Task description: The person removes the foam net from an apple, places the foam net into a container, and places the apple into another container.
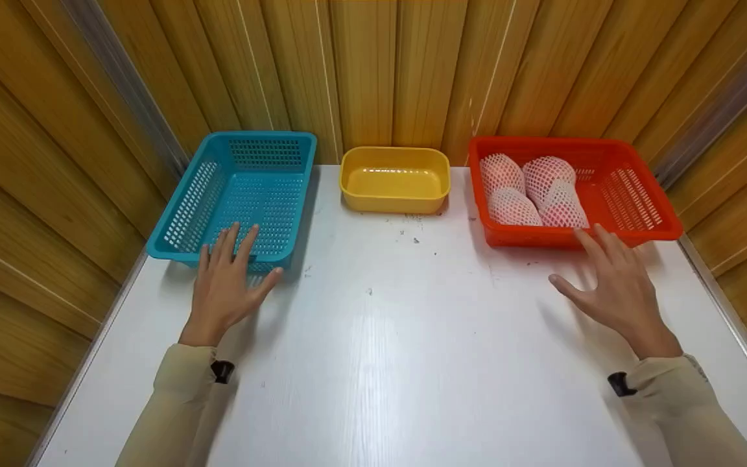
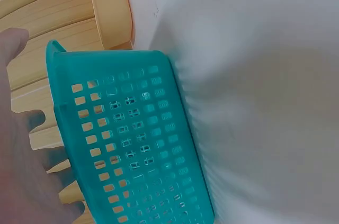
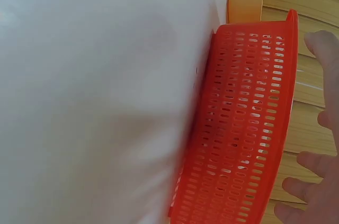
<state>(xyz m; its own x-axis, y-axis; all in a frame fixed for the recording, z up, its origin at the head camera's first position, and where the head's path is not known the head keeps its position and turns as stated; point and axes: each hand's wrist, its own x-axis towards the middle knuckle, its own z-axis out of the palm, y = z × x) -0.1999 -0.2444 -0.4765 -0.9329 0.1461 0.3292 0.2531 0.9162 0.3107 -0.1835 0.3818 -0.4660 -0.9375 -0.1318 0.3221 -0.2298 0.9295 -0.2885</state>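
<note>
My left hand (image 1: 227,288) is held with fingers spread at the near rim of a blue plastic basket (image 1: 304,194), holding nothing. The same basket (image 2: 127,128) shows its slotted side in the left wrist view, with the fingers above its rim. On the right, my right hand (image 1: 620,292) has its fingers spread near the front rim of a red plastic basket (image 1: 620,188) and grips nothing. Several round, pinkish things in white foam netting (image 1: 548,175) lie in that basket's left half; the netting partly hides what they are. No contents show in the blue basket.
A small yellow container (image 1: 395,204) stands between the two baskets at the back. Wood-patterned panels (image 1: 373,71) wall the white table (image 1: 373,350) at the back and both sides. Small dark specks mark the tabletop near the yellow container.
</note>
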